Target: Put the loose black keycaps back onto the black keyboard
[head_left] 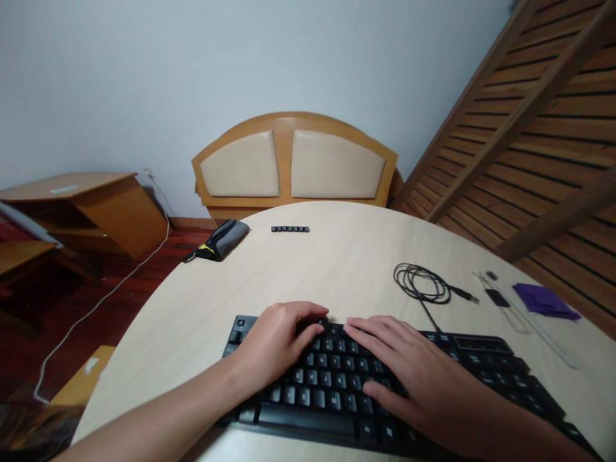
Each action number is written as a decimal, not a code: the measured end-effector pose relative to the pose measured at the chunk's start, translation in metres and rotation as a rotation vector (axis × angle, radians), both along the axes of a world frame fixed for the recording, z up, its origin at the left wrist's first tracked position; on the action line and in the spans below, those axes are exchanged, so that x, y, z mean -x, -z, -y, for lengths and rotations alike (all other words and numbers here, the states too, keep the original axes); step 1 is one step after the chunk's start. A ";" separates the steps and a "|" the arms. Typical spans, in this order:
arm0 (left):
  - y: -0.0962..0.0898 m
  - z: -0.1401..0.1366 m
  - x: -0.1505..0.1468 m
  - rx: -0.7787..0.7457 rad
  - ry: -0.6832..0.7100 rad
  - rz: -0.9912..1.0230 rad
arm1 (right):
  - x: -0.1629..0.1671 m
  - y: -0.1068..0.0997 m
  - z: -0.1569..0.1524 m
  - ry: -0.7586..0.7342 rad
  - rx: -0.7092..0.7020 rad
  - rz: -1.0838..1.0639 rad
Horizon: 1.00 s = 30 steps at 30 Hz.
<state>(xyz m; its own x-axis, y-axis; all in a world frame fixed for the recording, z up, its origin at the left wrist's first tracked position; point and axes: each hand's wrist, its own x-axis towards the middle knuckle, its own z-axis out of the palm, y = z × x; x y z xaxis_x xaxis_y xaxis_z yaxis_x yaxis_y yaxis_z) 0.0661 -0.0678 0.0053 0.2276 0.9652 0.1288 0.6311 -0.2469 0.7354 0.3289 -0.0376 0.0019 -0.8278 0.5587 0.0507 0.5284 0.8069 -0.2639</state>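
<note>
A black keyboard [308, 420] lies at the near side of the round table, turned slightly clockwise. My left hand [276, 340] reaches over its left part. The thumb and forefinger come together around a small black keycap [323, 323] in the top row; whether it is seated or lifted I cannot tell. Over the right half of the keyboard rests my right hand [409, 359], fingers stretched out, fingertips at the top row and thumb on the letter keys. Some keys are hidden beneath both hands. Farther back, several loose black keycaps [290, 229] form a straight line.
The keyboard's coiled cable [423, 284] lies behind my right hand. Right of it are a thin wire tool [514, 314], a white stick [543, 330] and a folded purple cloth [546, 300]. A grey-black pouch [221, 240] sits at the table's left edge.
</note>
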 end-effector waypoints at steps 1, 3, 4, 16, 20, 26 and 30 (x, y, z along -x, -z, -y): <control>-0.001 0.001 0.002 0.027 0.002 0.016 | 0.000 0.001 0.001 -0.009 -0.004 -0.004; -0.002 0.003 0.005 0.081 0.010 0.056 | 0.001 0.002 0.003 -0.027 -0.013 -0.011; -0.003 0.004 0.006 0.107 0.018 0.080 | 0.001 0.002 0.004 -0.035 -0.016 -0.015; 0.000 0.002 0.002 0.250 0.005 0.259 | 0.005 0.000 0.007 -0.060 -0.059 -0.052; 0.000 0.000 0.002 0.230 -0.006 0.242 | 0.006 0.000 0.008 -0.054 -0.052 -0.072; 0.000 0.001 0.000 0.146 0.006 0.113 | 0.007 0.001 0.007 -0.050 -0.037 -0.063; 0.000 0.004 0.000 0.080 0.018 0.018 | 0.008 0.000 0.008 -0.043 -0.029 -0.066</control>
